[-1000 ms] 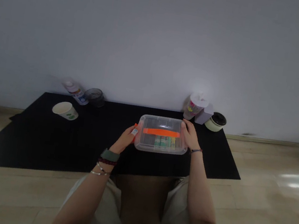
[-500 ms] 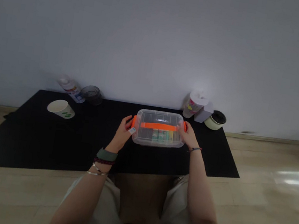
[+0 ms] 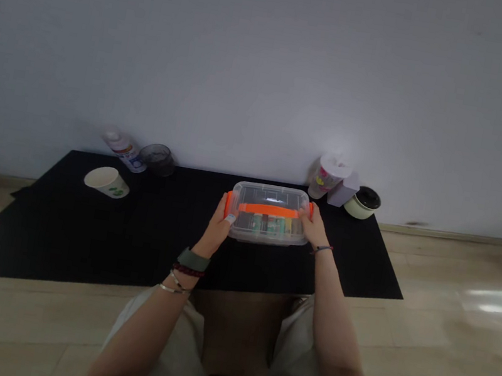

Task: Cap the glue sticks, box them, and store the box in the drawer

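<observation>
White paper cup [image 3: 106, 181]: on its side on the black mat [image 3: 79, 250], at 10 o'clock from the clear plastic box [image 3: 271, 194].
Left hand [image 3: 217, 227]: closed, fingers curled around the box's orange end handle [image 3: 228, 203].
Box: near the mat's 12 o'clock edge, an orange band across it, coloured items inside.
Right hand [image 3: 314, 226]: closed on the opposite end.
Cream lidded jar [image 3: 363, 202]: at 2 o'clock from the box.
Grip: an even hold at both ends keeps the box level.

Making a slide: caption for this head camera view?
Left hand and right hand grip a clear plastic box on a black mat.
</observation>
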Demonstrator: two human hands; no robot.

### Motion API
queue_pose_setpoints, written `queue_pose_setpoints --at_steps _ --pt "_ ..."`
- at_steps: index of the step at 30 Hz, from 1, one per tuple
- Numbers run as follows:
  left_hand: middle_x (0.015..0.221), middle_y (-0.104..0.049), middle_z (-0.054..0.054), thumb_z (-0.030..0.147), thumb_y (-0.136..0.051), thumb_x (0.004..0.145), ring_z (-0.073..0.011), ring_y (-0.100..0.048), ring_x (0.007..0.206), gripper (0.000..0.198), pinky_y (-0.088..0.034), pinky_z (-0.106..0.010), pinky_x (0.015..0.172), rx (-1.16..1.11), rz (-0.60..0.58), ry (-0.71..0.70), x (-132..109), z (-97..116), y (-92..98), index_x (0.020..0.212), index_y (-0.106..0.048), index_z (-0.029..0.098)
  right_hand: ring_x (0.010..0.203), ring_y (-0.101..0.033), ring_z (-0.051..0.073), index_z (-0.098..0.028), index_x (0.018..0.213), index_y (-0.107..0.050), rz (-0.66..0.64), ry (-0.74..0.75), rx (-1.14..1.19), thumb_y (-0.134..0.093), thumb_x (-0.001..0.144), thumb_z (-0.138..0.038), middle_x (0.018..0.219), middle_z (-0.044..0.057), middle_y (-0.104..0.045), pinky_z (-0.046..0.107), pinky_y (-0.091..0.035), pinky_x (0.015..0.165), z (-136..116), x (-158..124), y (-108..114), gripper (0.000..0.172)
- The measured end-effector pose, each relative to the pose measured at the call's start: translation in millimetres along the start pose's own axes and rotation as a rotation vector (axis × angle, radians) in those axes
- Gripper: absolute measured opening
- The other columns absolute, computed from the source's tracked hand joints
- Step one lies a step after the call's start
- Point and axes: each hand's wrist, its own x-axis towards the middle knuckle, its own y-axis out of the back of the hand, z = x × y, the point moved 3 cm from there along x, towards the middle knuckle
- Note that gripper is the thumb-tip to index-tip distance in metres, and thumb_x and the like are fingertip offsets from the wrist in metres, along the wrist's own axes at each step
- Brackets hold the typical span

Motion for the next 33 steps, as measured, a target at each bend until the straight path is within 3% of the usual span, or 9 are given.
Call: queue_pose_setpoints --at_steps 9,15,22,33 --pt "0.165 -0.023 -0.008 0.027 -0.058 0.09 -0.0265 -0.016 0.153 0.072 -0.009 -0.043 0.127 0.139 -0.062 -0.018 3 2 3.6 0.156 -0.03 0.021 0.137 -0.047 0.03 -0.014 0.147 -0.041 -0.012 -0.034 -0.092 -0.058 0.085 -0.045 0.148 0.019 -0.049 0.049 -0.031 0.118 -7 -3 1 0.071" --pt "0.165 -0.023 -0.007 0.027 -0.053 0.092 -0.0269 -0.012 0.153 0.064 -0.003 -0.048 0.126 0.256 -0.093 -0.228 8 -6 0.8 0.154 -0.035 0.022 0.138 -0.046 0.029 -0.015 0.148 -0.041 -0.007 -0.012 -0.077 -0.058 0.085 -0.048 0.149 0.018 -0.048 0.047 -0.03 0.119 -2 -1 1 0.073" --pt "0.162 -0.03 -0.009 0.02 -0.05 0.091 -0.0251 -0.024 0.151 0.065 -0.012 -0.047 0.126 0.279 -0.053 -0.311 7 -11 1.4 0.154 -0.035 0.022 0.139 -0.045 0.031 -0.01 0.148 -0.039 -0.017 -0.011 -0.127 -0.055 0.086 -0.05 0.148 0.021 -0.048 0.049 -0.03 0.118 -5 -1 0 0.075" --pt "0.162 -0.03 -0.008 0.02 -0.053 0.09 -0.0261 -0.023 0.151 0.067 -0.012 -0.05 0.126 0.264 -0.052 -0.339 8 -14 2.7 0.154 -0.035 0.024 0.131 -0.051 0.035 -0.006 0.146 -0.041 0.003 0.135 -0.292 -0.044 0.089 -0.04 0.139 0.025 -0.054 0.054 -0.037 0.111 -9 -1 -3 0.067"
